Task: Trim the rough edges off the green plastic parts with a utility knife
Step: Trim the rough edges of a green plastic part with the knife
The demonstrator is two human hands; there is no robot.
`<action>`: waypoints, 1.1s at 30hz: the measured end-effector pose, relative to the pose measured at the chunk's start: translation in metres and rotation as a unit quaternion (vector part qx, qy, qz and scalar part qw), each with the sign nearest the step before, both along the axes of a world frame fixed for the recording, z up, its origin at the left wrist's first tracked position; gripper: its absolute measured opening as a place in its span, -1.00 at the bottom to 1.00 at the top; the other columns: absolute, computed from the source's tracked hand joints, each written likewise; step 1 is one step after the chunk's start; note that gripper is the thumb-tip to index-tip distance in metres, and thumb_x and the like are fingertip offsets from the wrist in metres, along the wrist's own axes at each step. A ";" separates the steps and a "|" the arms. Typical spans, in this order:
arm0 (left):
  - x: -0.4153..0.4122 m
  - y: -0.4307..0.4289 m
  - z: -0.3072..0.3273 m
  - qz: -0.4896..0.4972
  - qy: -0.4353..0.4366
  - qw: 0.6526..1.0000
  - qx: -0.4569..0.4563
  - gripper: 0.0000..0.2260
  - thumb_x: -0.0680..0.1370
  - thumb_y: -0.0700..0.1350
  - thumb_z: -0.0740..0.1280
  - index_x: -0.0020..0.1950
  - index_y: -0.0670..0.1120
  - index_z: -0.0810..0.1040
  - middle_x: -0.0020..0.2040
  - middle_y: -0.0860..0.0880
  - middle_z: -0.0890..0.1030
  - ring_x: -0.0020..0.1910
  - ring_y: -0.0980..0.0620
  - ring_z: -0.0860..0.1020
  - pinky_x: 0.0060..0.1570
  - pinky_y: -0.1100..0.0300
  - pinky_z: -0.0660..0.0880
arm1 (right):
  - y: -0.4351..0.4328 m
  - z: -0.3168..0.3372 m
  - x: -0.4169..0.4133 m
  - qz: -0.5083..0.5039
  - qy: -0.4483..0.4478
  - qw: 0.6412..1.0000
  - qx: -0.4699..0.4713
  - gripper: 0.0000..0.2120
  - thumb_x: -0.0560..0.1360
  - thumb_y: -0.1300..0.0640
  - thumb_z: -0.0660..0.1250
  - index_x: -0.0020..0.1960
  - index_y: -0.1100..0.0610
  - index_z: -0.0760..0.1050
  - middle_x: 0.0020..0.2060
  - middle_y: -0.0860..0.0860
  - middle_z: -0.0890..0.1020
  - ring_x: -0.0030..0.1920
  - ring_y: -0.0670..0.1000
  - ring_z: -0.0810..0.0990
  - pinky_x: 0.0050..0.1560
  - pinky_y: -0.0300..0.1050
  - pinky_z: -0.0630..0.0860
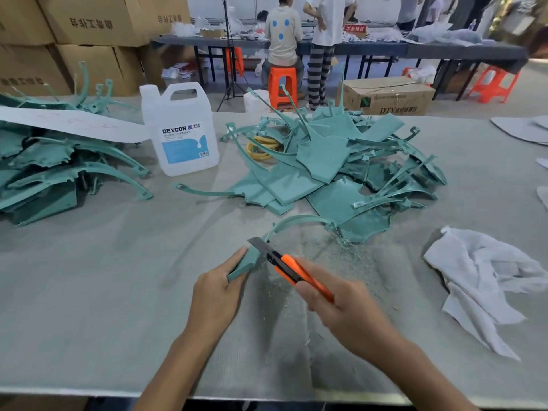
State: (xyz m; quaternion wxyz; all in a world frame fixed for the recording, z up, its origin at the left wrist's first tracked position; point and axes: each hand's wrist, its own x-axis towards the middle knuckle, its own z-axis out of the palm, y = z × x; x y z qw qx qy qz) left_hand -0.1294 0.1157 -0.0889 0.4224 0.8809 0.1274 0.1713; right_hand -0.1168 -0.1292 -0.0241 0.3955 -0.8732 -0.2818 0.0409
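Observation:
My left hand (218, 289) grips the flat end of a green plastic part (247, 262), whose thin curved arm arcs away toward the far pile. My right hand (341, 310) holds an orange utility knife (296, 272); its extended blade lies against the part's upper edge beside my left fingertips. Fine green shavings (335, 256) are scattered on the grey table just beyond the knife. A heap of green parts (341, 161) lies behind, and another heap of green parts (59, 167) at the left.
A white jug (181, 134) labelled DEXCON stands between the heaps, with yellow rings (262, 148) beside it. A crumpled white cloth (486, 277) lies to the right. Cardboard boxes (89, 40) stand at back left; two people stand and sit at a far table by orange stools (281, 84).

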 end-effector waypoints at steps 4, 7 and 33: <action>0.000 0.000 0.000 -0.010 0.002 1.000 -0.001 -0.69 0.62 0.01 0.34 0.36 0.23 0.56 0.09 0.15 0.71 0.00 0.15 0.65 0.01 0.12 0.57 | 0.001 -0.005 -0.007 0.010 -0.021 1.000 -0.015 -0.54 0.62 -0.24 0.17 0.51 -0.39 0.25 -0.31 -0.12 0.62 -0.33 -0.11 0.56 -0.25 -0.08 0.53; 0.001 0.000 -0.001 -0.008 -0.004 1.000 0.011 -0.68 0.62 -0.01 0.36 0.37 0.19 0.56 0.17 0.11 0.68 0.07 0.13 0.64 0.08 0.17 0.57 | 0.002 -0.008 0.005 -0.017 -0.078 0.995 -0.057 -0.54 0.64 -0.23 0.14 0.53 -0.34 0.23 -0.41 -0.18 0.53 -0.44 -0.14 0.49 -0.38 -0.13 0.48; -0.001 0.001 -0.004 -0.017 -0.016 1.000 -0.011 -0.65 0.61 -0.02 0.38 0.39 0.18 0.54 0.30 0.18 0.59 0.27 0.16 0.57 0.28 0.16 0.52 | -0.012 0.024 0.045 0.008 -0.084 0.989 -0.118 -0.62 0.65 -0.21 0.16 0.44 -0.42 0.22 -0.34 -0.14 0.62 -0.35 -0.14 0.58 -0.36 -0.22 0.51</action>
